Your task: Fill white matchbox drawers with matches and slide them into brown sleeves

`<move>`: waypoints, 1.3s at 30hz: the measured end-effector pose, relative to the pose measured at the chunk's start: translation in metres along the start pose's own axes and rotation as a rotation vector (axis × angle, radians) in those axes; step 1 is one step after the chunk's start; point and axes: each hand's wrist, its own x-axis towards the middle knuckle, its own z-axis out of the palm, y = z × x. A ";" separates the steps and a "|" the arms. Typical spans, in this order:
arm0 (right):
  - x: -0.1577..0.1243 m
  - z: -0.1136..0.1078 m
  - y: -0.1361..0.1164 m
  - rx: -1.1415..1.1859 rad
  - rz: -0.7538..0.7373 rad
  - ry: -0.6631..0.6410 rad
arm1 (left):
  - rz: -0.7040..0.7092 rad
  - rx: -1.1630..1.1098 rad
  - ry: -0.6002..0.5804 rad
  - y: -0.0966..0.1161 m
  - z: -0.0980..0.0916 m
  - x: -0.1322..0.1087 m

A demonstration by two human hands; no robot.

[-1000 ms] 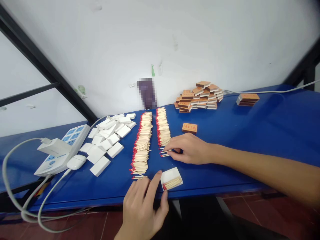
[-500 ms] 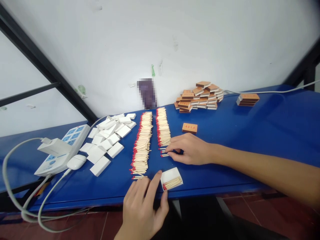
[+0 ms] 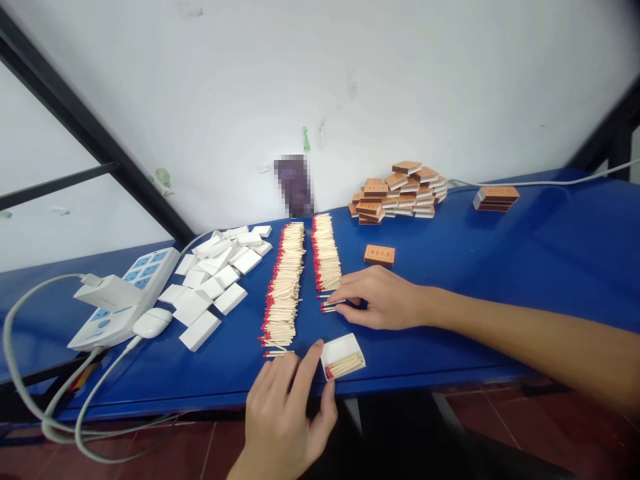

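My left hand [image 3: 285,410] steadies a small white matchbox tray [image 3: 341,348] at the table's front edge, thumb and index finger at its left end. Several red-tipped matches lie along the near side of that tray. Farther back, my right hand [image 3: 384,297] has its thumb and index finger on a few loose matches [image 3: 326,309], whose red heads point left. These lie at the near end of the right-hand row of matches [image 3: 327,257]. A longer row of matches [image 3: 283,287] runs to the left of it, its near end close to my left knuckles.
White trays [image 3: 213,270] lie heaped at left, beside a power strip [image 3: 127,300] with a charger and cables. One orange matchbox [image 3: 379,255] lies behind my right hand. More matchboxes [image 3: 400,193] are piled by the wall, and a small stack [image 3: 497,198] sits farther right.
The fingertips of my right hand have shifted slightly on the loose matches, which sit a little closer together. My left hand and the tray stay in place.
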 end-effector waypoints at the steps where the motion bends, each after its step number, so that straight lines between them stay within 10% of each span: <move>1: 0.000 0.000 0.000 0.001 0.009 0.010 | 0.002 0.001 -0.001 0.000 0.000 0.000; 39: 0.003 0.004 0.003 -0.082 0.056 0.061 | 0.004 -0.007 0.004 0.000 -0.001 0.002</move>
